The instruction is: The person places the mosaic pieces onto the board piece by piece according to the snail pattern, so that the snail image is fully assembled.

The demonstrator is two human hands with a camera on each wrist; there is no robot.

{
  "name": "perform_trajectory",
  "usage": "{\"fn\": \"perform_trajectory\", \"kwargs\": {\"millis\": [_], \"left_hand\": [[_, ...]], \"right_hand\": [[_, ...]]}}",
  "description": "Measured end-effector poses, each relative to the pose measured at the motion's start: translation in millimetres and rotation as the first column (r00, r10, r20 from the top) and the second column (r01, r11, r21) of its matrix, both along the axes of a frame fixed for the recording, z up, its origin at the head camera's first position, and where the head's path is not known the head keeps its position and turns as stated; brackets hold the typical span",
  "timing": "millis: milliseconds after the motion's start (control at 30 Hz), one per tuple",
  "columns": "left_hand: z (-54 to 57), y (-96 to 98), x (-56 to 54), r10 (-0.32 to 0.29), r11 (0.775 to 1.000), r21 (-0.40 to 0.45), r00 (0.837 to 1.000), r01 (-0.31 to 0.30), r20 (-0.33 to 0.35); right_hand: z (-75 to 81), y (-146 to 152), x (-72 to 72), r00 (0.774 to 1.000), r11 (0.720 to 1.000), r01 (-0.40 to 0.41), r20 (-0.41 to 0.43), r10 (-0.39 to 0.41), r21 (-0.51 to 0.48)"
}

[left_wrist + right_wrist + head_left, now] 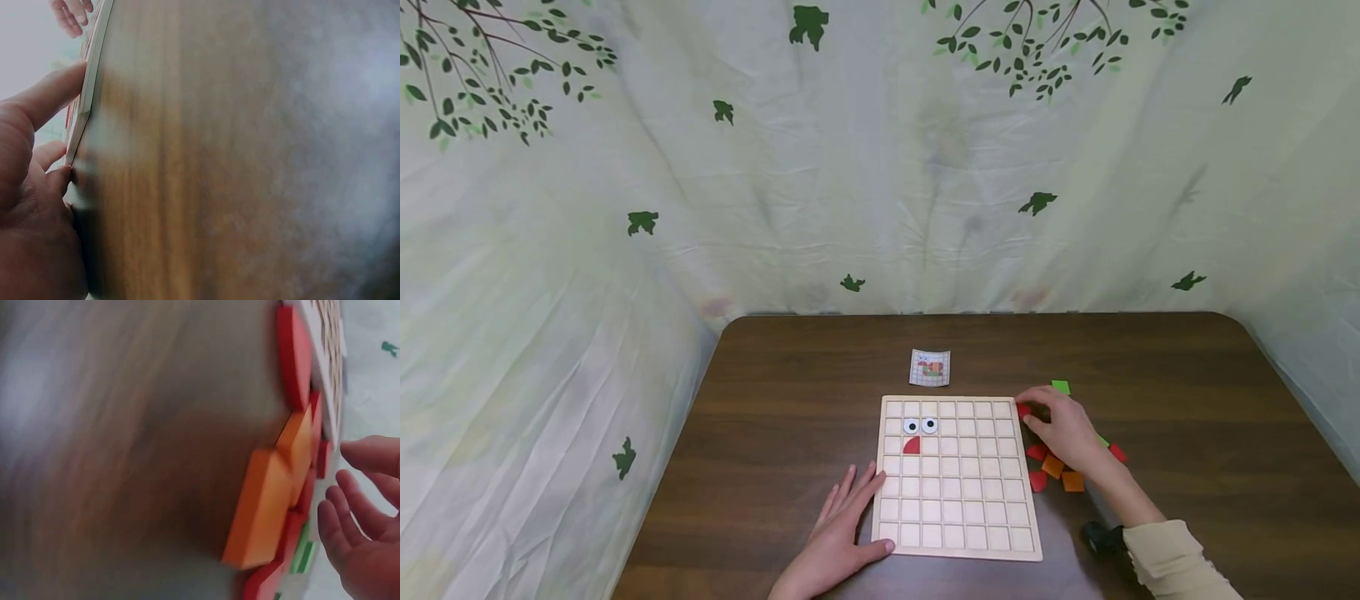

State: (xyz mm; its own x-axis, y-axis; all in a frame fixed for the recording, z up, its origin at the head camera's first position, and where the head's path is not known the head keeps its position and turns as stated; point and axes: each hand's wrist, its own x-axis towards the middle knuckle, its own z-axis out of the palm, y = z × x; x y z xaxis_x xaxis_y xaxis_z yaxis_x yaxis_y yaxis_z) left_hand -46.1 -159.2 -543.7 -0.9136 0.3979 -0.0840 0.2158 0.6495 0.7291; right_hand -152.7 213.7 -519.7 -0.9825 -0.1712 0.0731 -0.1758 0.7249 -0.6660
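A pale wooden grid board (958, 537) lies on the table. Two round eye pieces (920, 425) sit in its second row, with a red rounded piece (912, 445) under the left one. My left hand (842, 533) rests along the board's left edge, fingers spread and thumb at the near corner. Off the upper right corner, my right hand (1063, 425) reaches over a red piece (1023, 411), thumb and fingers apart. In the right wrist view nothing shows between those fingers; orange blocks (259, 512) and red pieces (294, 359) lie beside them.
A small picture card (929, 368) lies beyond the board. Right of the board are loose orange squares (1072, 482), several red pieces (1037, 481) and a green piece (1060, 387). A leaf-patterned curtain (880, 167) hangs behind the brown table (790, 400).
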Motion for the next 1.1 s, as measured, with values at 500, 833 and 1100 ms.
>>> {"fn": "perform_trajectory", "kwargs": {"millis": [500,833,1100], "left_hand": [[-1.0,-0.3,-0.4,0.002,1.000,0.002,1.000,-0.002,0.000],[-2.1,-0.5,0.1,0.002,1.000,0.007,1.000,-0.002,-0.013],[-0.7,0.2,0.8,0.004,1.000,0.005,1.000,-0.003,-0.029]], "right_hand": [[-8.6,6.5,-8.1,0.999,0.998,0.028,0.042,-0.031,0.062],[-4.0,-3.6,-7.1,0.992,0.996,0.073,0.102,-0.077,0.046],[-0.2,-9.0,-1.4,0.994,0.995,0.102,0.039,-0.102,0.014]]}}
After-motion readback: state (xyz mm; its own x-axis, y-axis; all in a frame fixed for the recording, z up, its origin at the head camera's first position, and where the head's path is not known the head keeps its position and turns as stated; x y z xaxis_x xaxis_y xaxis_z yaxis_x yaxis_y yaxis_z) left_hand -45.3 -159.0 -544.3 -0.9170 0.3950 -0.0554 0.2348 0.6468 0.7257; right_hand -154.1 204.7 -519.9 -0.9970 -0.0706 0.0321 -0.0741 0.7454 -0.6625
